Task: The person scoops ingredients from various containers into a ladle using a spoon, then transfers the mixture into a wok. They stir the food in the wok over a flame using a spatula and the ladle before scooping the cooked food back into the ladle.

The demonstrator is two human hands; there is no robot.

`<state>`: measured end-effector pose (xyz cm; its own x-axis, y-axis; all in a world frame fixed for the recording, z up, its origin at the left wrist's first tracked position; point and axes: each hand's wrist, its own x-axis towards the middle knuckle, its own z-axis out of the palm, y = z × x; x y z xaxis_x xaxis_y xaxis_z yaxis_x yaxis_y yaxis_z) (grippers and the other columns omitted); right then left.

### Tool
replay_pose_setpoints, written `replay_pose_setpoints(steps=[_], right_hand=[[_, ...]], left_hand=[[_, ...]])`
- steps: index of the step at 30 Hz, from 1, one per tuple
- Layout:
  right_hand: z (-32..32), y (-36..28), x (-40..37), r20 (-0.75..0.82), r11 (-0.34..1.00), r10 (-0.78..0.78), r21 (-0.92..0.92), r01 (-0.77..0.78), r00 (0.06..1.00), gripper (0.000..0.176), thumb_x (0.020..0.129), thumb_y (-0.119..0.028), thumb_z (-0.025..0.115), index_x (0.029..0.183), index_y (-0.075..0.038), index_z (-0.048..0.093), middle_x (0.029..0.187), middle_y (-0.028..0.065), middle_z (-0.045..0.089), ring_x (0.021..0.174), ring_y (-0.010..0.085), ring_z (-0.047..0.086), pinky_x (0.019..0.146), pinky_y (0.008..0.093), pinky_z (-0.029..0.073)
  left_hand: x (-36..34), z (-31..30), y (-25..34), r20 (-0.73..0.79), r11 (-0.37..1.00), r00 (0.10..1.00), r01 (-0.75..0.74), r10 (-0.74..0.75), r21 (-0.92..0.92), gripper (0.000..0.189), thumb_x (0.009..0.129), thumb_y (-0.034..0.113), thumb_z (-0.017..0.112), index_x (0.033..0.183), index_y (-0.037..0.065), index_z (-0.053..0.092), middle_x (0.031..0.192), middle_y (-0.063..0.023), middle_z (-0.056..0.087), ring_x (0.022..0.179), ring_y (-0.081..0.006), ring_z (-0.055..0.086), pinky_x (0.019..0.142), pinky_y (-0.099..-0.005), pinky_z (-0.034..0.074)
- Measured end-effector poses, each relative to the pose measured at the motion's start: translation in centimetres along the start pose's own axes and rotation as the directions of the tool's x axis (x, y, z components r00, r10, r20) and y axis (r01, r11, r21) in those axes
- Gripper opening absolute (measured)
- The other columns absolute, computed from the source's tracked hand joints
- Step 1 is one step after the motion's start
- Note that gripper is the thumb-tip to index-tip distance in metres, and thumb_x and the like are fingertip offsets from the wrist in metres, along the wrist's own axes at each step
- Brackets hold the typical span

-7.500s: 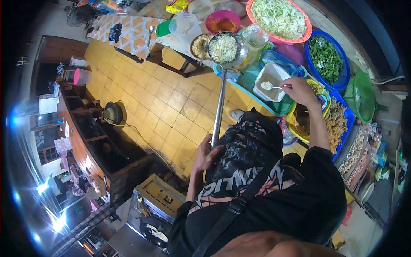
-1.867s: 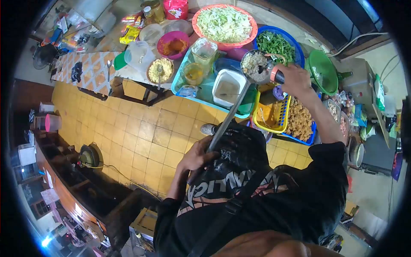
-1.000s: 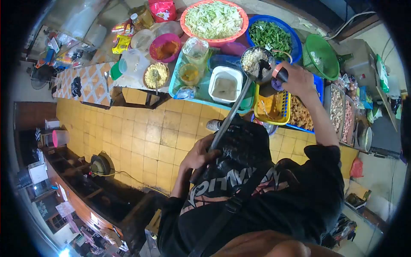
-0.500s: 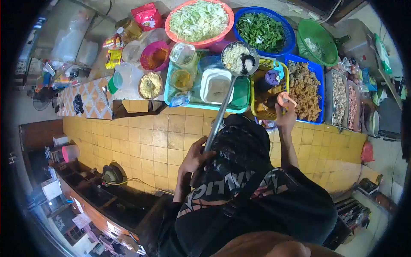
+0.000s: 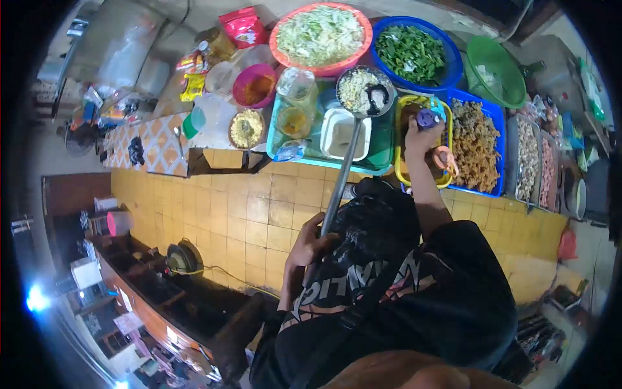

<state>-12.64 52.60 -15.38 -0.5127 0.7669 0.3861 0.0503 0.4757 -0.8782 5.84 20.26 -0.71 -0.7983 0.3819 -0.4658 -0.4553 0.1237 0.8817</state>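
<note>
My left hand grips the long metal handle of a ladle, close to my chest. The ladle's bowl holds shredded food with a dark splash and hovers over the teal tray. My right hand reaches into the yellow basket, its fingers closed around a purple-capped bottle. An orange-capped bottle lies in the basket just right of my wrist.
On the counter stand an orange bowl of shredded cabbage, a blue bowl of greens, a green colander, a blue crate of fried bits, a white tub and a pink sauce bowl. Yellow floor tiles lie below.
My right hand poured from the orange-capped bottle into the ladle, brought it down to the yellow basket, let it go and now closes on the purple-capped bottle. The ladle stays held.
</note>
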Motion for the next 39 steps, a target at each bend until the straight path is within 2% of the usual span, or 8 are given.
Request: replay_pose_setpoints(steps=[8,12,15,19,26,32,34,39], right_hand=[[-0.6,1.0,1.8,0.223,0.969,0.012,0.238,-0.067,0.975,0.063,0.065,-0.006,0.081,0.115,0.0,0.044,0.107,0.0094,0.058,0.094,0.0178,0.059,0.085,0.0292,0.047],[-3.9,-13.0,6.0,0.548,0.972,-0.175,-0.034,0.231,0.818,0.062,0.059,-0.02,0.079,0.112,-0.004,0.053,0.109,0.0167,0.06,0.094,0.0352,0.06,0.084,0.0385,0.048],[-3.3,-19.2,7.2,0.777,0.619,-0.35,-0.227,0.752,0.523,0.047,0.066,-0.016,0.071,0.11,-0.007,0.054,0.106,0.0124,0.061,0.104,0.0321,0.055,0.093,0.0429,0.04],[-0.3,-20.6,6.3,0.914,0.06,-0.282,-0.285,0.957,0.29,0.027,0.082,-0.012,0.053,0.109,-0.013,0.058,0.112,0.0067,0.06,0.108,0.0258,0.055,0.092,0.0414,0.039],[-0.1,-20.9,7.0,0.908,-0.088,-0.33,-0.304,0.949,0.26,0.026,0.085,-0.016,0.052,0.11,-0.013,0.059,0.112,0.007,0.06,0.11,0.0271,0.053,0.097,0.0433,0.034],[-2.2,-20.1,7.5,0.935,0.047,-0.224,-0.271,0.961,0.275,0.047,0.075,-0.016,0.063,0.121,-0.015,0.052,0.117,0.0085,0.058,0.113,0.0306,0.052,0.095,0.0478,0.039],[-3.4,-20.1,8.0,0.913,0.431,-0.062,-0.341,0.835,0.404,0.063,0.066,-0.016,0.07,0.125,-0.016,0.049,0.118,0.01,0.057,0.117,0.0332,0.05,0.097,0.0476,0.04],[-5.3,-12.6,10.5,0.926,0.779,-0.039,-0.208,0.592,0.376,0.086,0.055,-0.027,0.08,0.128,-0.003,0.043,0.118,0.0231,0.056,0.107,0.0383,0.056,0.092,0.0404,0.045]], left_hand=[[-1.3,0.7,-1.2,-0.12,0.993,0.987,-0.111,0.106,-0.033,0.037,0.078,0.017,0.066,0.108,-0.001,0.054,0.073,-0.004,0.055,0.061,-0.0113,0.052,0.053,-0.0269,0.041],[-1.3,0.3,-2.9,-0.104,0.994,0.993,-0.07,0.062,-0.079,0.04,0.076,0.016,0.067,0.11,-0.001,0.054,0.084,-0.0078,0.058,0.078,-0.0144,0.054,0.07,-0.0292,0.044],[-1.5,0.7,-1.0,-0.099,0.987,0.983,-0.159,0.156,-0.02,0.041,0.075,0.015,0.066,0.111,-0.001,0.054,0.088,-0.0092,0.058,0.087,-0.0165,0.054,0.079,-0.0307,0.043],[-1.2,1.2,-2.1,-0.088,0.988,0.99,-0.121,0.114,-0.09,0.041,0.075,0.017,0.064,0.11,-0.001,0.055,0.092,-0.0107,0.059,0.091,-0.0188,0.054,0.083,-0.0322,0.042],[-2.1,1.0,-0.6,-0.013,0.997,0.997,-0.081,0.081,0.019,0.043,0.076,0.018,0.067,0.111,-0.002,0.053,0.09,-0.0096,0.061,0.077,-0.0144,0.057,0.069,-0.028,0.046],[-2.9,1.9,-2.0,-0.059,0.985,0.983,-0.173,0.172,-0.002,0.042,0.076,0.019,0.067,0.111,-0.001,0.054,0.091,-0.0088,0.06,0.079,-0.0146,0.057,0.07,-0.0297,0.046],[-3.4,2.1,-2.3,-0.058,0.981,0.979,-0.195,0.195,0.019,0.043,0.076,0.019,0.068,0.111,-0.001,0.055,0.091,-0.0082,0.06,0.079,-0.0147,0.056,0.07,-0.0296,0.046],[-3.3,3.0,-4.2,0.042,0.993,0.993,-0.109,0.112,-0.05,0.037,0.077,0.014,0.065,0.109,-0.001,0.055,0.089,-0.0051,0.059,0.078,-0.0108,0.054,0.067,-0.0267,0.044]])
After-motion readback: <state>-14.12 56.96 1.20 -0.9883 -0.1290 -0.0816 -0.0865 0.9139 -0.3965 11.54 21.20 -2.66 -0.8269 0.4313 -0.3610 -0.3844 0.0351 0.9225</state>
